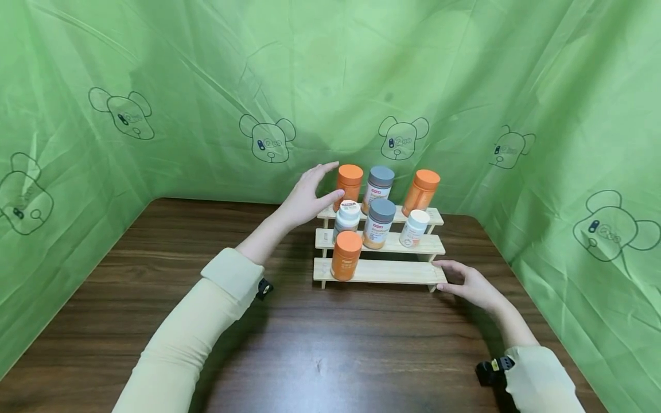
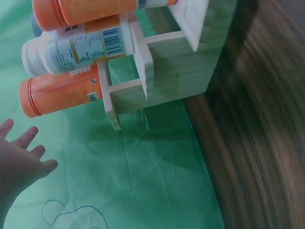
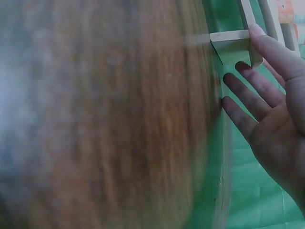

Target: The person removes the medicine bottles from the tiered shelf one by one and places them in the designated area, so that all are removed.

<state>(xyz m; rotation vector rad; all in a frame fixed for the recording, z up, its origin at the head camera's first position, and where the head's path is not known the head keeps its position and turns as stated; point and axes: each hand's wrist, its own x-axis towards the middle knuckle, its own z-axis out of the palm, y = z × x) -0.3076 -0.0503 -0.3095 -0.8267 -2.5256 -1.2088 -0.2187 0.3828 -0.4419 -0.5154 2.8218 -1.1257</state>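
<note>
A three-step wooden rack (image 1: 395, 271) stands at the back of the table with several supplement bottles on it. On its top step are an orange bottle (image 1: 349, 180), a grey-lidded bottle (image 1: 378, 186) and another orange bottle (image 1: 420, 192). The middle step bears a white bottle (image 1: 347, 218), a grey-lidded bottle (image 1: 379, 223) and a small white bottle (image 1: 415, 228). One orange bottle (image 1: 346, 256) sits at the bottom step's left end. My left hand (image 1: 304, 201), fingers spread, is beside the top-left bottle, apart from it in the left wrist view. With thumb and forefinger, my right hand (image 1: 475, 288) pinches the bottom step's right end.
Dark wood-grain tabletop (image 1: 289, 355) spreads in front of the rack. Green cloth (image 1: 330, 74) printed with bear heads hangs behind and along both sides. A small black camera (image 1: 493, 370) is strapped at the right wrist.
</note>
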